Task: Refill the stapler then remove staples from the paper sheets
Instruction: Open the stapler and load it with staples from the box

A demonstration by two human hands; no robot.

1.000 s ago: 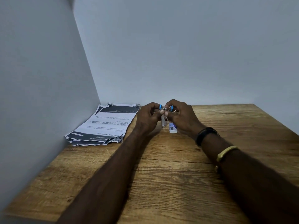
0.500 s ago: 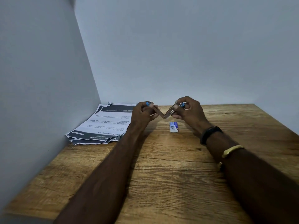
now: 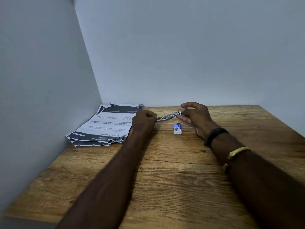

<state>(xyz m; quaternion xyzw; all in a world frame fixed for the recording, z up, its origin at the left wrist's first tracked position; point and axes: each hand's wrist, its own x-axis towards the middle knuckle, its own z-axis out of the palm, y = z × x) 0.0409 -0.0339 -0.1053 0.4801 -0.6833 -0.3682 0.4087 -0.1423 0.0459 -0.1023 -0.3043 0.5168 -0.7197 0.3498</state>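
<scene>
Metal stapler is hanging unfolded. Your left hand is gripping its 8 o'clock end, your right hand pinching the other.

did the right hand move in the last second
Yes. The right hand moved rightward: it overlapped the staple box before and now sits clear of it, up and to its right, holding one end of the opened stapler.

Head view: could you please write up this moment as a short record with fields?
Tool: small silver metal stapler, spread open nearly straight, held above the wooden table.
Left hand: grips the stapler's left end.
Right hand: pinches its right end.
Refill: small white-and-blue staple box, on the table nearby, untouched.
Paper: stack of printed sheets, far left corner.
</scene>
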